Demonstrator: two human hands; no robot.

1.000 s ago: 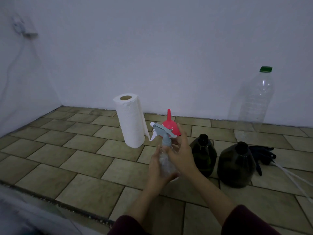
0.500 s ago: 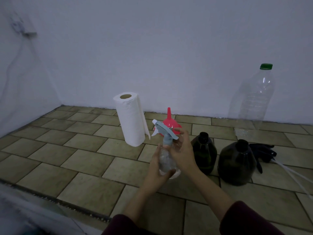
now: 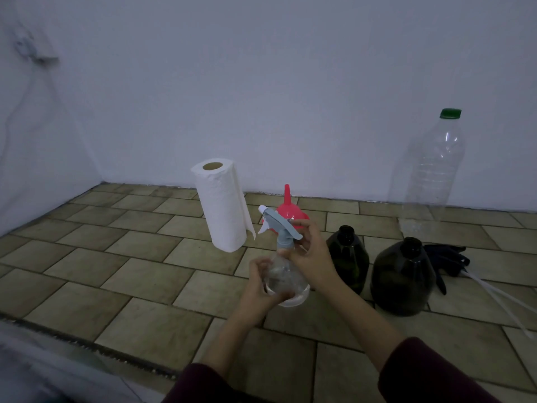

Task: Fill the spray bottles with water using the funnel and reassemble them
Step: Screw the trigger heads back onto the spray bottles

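We judge the task partly done at most. Our left hand (image 3: 263, 289) cups the clear bottle (image 3: 286, 279) low over the floor (image 3: 151, 274), fingers (image 3: 255, 264) curled round its body, while our right hand (image 3: 312, 254) pinches the collar under the blue sprayer (image 3: 280, 225), apparently screwing it on or off; which, we cannot tell. Water level inside is unclear. The funnel (image 3: 289, 210) stands upside down behind. Two dark bottles (image 3: 347, 257) (image 3: 402, 276) stand open, sprayers off, so both seemingly await filling and reassembly.

Two bare forearms, dark maroon sleeves pushed up near the elbows, left hand (image 3: 263, 282) and right hand (image 3: 312, 254) ungloved
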